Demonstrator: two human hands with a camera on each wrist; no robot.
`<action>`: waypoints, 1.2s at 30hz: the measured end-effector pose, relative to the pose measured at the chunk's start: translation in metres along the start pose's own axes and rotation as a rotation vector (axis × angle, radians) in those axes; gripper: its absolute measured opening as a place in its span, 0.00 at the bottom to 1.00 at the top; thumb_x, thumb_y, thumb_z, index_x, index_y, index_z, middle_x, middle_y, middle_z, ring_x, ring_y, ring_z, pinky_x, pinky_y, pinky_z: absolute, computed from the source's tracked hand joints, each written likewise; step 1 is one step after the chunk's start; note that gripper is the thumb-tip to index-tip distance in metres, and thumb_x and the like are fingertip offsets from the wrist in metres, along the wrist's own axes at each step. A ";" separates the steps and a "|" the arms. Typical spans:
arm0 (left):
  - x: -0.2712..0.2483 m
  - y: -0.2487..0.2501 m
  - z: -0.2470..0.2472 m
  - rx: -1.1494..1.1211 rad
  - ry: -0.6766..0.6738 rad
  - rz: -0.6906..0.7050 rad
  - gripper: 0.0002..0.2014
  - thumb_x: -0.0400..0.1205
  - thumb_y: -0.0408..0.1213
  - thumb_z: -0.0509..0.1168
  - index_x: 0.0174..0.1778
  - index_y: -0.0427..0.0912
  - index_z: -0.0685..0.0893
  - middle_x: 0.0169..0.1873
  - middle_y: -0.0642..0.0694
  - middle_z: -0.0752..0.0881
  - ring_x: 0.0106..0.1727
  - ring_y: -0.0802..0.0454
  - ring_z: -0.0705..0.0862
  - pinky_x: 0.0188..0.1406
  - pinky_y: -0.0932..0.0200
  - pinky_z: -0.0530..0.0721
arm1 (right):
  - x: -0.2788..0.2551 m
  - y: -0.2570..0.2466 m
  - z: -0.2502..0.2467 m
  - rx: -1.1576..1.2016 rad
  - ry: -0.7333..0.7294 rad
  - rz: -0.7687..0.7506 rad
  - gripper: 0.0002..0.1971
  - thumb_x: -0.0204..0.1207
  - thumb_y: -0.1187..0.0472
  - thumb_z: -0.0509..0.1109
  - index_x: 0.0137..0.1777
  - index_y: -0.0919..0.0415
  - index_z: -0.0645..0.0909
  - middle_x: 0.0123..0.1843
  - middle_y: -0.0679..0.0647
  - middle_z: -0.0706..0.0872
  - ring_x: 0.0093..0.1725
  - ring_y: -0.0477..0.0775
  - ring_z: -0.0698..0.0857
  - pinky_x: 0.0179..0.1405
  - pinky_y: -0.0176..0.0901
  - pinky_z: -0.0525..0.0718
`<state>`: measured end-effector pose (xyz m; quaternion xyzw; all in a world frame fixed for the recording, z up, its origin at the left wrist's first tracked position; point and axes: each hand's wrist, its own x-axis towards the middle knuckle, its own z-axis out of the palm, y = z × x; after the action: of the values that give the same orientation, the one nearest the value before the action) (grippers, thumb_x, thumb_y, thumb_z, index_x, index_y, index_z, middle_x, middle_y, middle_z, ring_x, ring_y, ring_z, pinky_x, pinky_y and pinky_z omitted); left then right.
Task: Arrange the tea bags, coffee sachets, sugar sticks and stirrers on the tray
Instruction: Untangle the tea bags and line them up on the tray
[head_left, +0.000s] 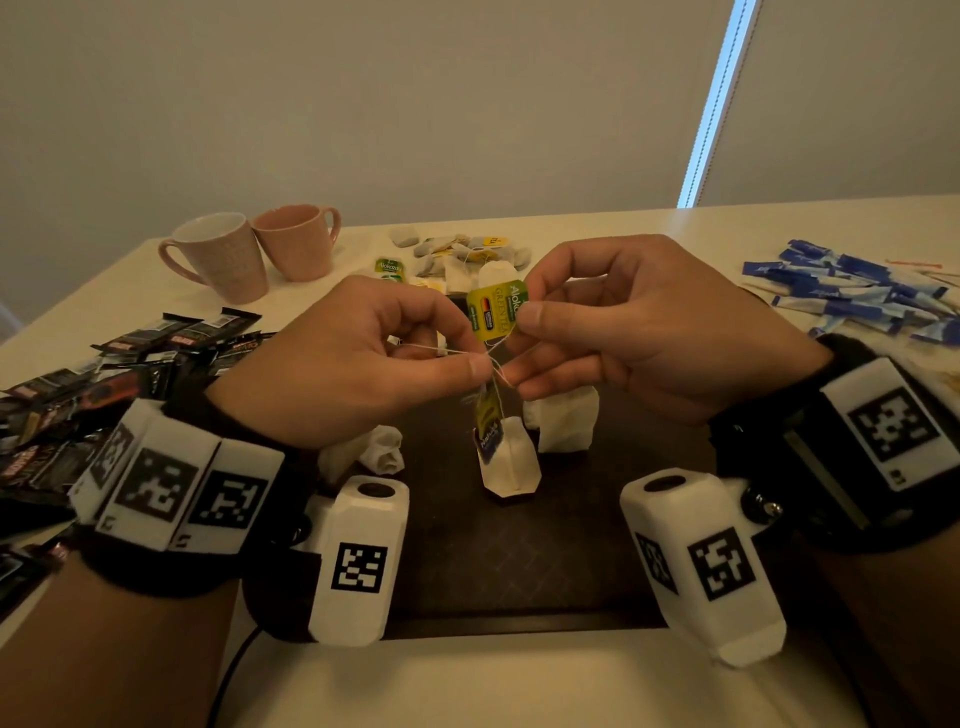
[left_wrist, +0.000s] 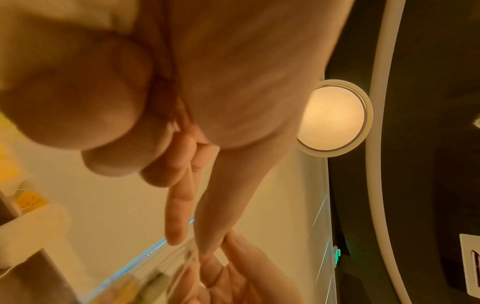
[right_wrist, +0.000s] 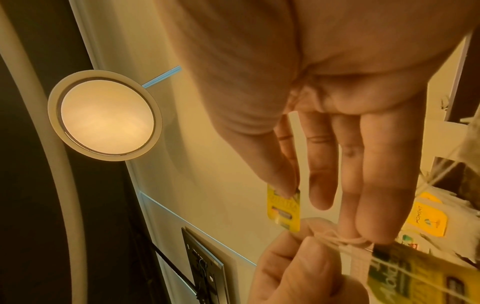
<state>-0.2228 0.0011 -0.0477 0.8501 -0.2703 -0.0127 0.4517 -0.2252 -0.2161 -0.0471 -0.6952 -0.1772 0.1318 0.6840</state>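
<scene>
Strings of tangled tea bags are being teased apart at centre frame, above the dark tray (head_left: 519, 561). A green tag (head_left: 496, 310) is being pinched by the right hand (head_left: 649, 327), while the knotted string (head_left: 467, 353) is being pinched by the left hand (head_left: 343, 364). One tea bag (head_left: 511, 457) is dangling over the tray. Judging by this, untangling is under way; next, the freed bag probably needs laying flat beside the bags already there.
</scene>
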 end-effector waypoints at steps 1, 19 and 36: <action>0.000 -0.001 0.000 -0.006 0.013 0.011 0.15 0.73 0.51 0.75 0.45 0.43 0.90 0.24 0.38 0.72 0.26 0.45 0.69 0.28 0.68 0.73 | 0.000 0.000 0.001 0.001 0.000 0.002 0.10 0.69 0.64 0.73 0.48 0.65 0.82 0.43 0.67 0.91 0.44 0.68 0.92 0.44 0.56 0.92; 0.002 0.007 0.006 -0.143 0.100 0.011 0.08 0.76 0.42 0.67 0.39 0.42 0.87 0.19 0.54 0.75 0.16 0.62 0.71 0.19 0.77 0.66 | 0.001 0.002 0.008 -0.372 -0.030 -0.011 0.22 0.62 0.51 0.78 0.55 0.62 0.87 0.44 0.58 0.93 0.42 0.53 0.91 0.42 0.41 0.88; 0.007 0.002 0.010 -0.252 0.148 -0.083 0.08 0.83 0.34 0.65 0.44 0.34 0.86 0.14 0.58 0.73 0.14 0.63 0.68 0.17 0.76 0.65 | 0.002 0.004 0.007 -0.514 -0.081 -0.014 0.05 0.76 0.62 0.76 0.50 0.59 0.90 0.44 0.50 0.93 0.43 0.45 0.91 0.43 0.31 0.87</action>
<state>-0.2208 -0.0108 -0.0504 0.7958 -0.1973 -0.0027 0.5726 -0.2259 -0.2084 -0.0508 -0.8392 -0.2367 0.1054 0.4781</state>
